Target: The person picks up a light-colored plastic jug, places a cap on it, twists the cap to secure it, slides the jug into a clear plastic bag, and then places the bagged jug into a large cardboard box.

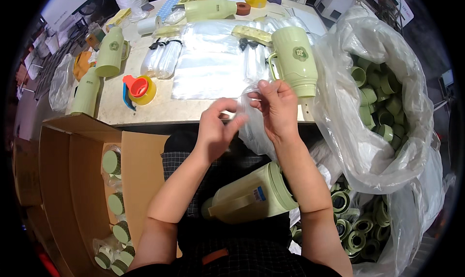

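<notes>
Flask point(247, 191) below the table point(160, 107) bears a blue label point(260, 193). At the table's near edge, right hand point(277, 110) pinches a bag point(256, 135); left hand point(217, 128) curls beside it, grip unclear.

A pale table point(162, 106) carries a flat stack of clear plastic bags point(203, 69) near its middle. To the right stands a handled green flask point(295, 66); a second flask point(110, 56) stands toward the left. Toward the far edge, a third flask point(208, 9) lies sideways beside a reddish-brown roll point(243, 9).
</notes>
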`<state>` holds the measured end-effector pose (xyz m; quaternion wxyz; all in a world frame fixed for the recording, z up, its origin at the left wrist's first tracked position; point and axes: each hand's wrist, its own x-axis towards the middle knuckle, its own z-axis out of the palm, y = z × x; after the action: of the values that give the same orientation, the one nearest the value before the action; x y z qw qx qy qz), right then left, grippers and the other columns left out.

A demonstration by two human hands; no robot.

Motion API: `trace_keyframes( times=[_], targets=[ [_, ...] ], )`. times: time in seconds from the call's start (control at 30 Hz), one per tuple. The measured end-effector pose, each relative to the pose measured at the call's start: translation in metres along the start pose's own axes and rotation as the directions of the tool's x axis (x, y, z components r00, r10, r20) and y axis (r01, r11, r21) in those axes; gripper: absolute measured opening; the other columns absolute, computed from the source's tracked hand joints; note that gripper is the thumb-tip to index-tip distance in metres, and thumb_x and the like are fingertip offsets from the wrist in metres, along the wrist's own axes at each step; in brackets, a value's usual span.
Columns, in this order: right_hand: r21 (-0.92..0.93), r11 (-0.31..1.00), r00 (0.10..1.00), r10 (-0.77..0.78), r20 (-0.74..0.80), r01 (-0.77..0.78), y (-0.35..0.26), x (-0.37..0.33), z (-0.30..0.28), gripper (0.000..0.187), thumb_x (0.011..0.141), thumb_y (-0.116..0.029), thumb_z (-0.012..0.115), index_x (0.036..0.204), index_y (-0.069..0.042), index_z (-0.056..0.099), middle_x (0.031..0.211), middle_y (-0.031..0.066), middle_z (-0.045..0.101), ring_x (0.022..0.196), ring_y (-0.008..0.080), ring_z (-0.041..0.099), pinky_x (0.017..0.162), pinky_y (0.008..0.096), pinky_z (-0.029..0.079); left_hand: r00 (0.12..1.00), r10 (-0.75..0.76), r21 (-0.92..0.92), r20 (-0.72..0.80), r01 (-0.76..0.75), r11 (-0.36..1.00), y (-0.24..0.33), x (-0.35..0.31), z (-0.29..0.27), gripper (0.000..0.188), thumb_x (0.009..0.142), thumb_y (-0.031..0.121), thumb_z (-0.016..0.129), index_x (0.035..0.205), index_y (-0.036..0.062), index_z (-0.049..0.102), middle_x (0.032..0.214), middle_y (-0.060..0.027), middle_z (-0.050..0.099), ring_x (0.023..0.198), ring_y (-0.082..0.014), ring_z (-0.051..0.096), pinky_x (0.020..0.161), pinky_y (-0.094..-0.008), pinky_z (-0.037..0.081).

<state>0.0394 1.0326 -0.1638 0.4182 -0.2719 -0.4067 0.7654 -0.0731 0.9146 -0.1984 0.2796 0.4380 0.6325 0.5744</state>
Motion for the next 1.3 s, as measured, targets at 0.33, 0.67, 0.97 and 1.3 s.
trace_keyframes(
  times=[0.33, 0.67, 0.97, 1.3],
  targets=[
    [-0.823, 0.272, 0.843, 0.073, 0.534, 0.498, 0.006, -0.015, -0.039, 0.043, 0.075, -0.030, 0.082, 0.103, -0.003, 0.065, 0.097, 0.0168, 0.067, 0.092, 0.0354, 0.063, 0.079, 0.0417, 0.049, 0.990, -0.132, -0.916, 0.051, 0.099, 0.389, -0.008, 0.021, -0.023, 0.023, 0.102, 0.018, 0.051, 0.108, -0.0019, 0.061, 0.115, -0.0163, 0.068, 0.102, -0.0250, 0.067, 0.093, -0.0401, 0.055],
    [0.103, 0.943, 0.949, 0.316, 0.013, -0.316, 0.009, 0.009, -0.057, 0.028, 0.104, -0.022, 0.044, 0.109, 0.003, 0.055, 0.103, 0.0187, 0.068, 0.088, 0.0292, 0.068, 0.078, 0.0391, 0.058, 0.734, 0.294, 0.003, -0.612, -0.370, 0.929, 0.025, 0.020, -0.023, 0.038, 0.099, 0.008, 0.049, 0.135, -0.0030, 0.042, 0.132, -0.0188, 0.054, 0.122, -0.0262, 0.054, 0.102, -0.0377, 0.044],
    [-0.020, 0.948, 0.949, 0.316, -0.014, -0.316, 0.031, 0.017, -0.063, 0.027, 0.105, -0.024, 0.044, 0.107, 0.000, 0.055, 0.114, 0.0212, 0.066, 0.096, 0.0292, 0.068, 0.074, 0.0386, 0.058, 0.899, -0.400, -0.862, 0.176, 0.337, 0.379, -0.054, -0.034, 0.022, 0.046, 0.101, 0.035, 0.055, 0.131, 0.0012, 0.050, 0.127, -0.0128, 0.061, 0.112, -0.0210, 0.059, 0.100, -0.0364, 0.045],
    [-0.699, 0.713, 0.966, 0.146, 0.215, 0.048, 0.001, -0.021, -0.059, 0.018, 0.083, -0.006, 0.077, 0.087, 0.000, 0.060, 0.070, -0.0024, 0.056, 0.064, 0.0052, 0.048, 0.059, 0.0202, 0.041, 0.878, -0.479, -0.823, -0.008, 0.267, 0.502, -0.042, -0.008, 0.049, 0.028, 0.086, 0.007, 0.071, 0.112, 0.0017, 0.062, 0.101, -0.0051, 0.063, 0.090, -0.0136, 0.060, 0.080, -0.0292, 0.048]
  ],
)
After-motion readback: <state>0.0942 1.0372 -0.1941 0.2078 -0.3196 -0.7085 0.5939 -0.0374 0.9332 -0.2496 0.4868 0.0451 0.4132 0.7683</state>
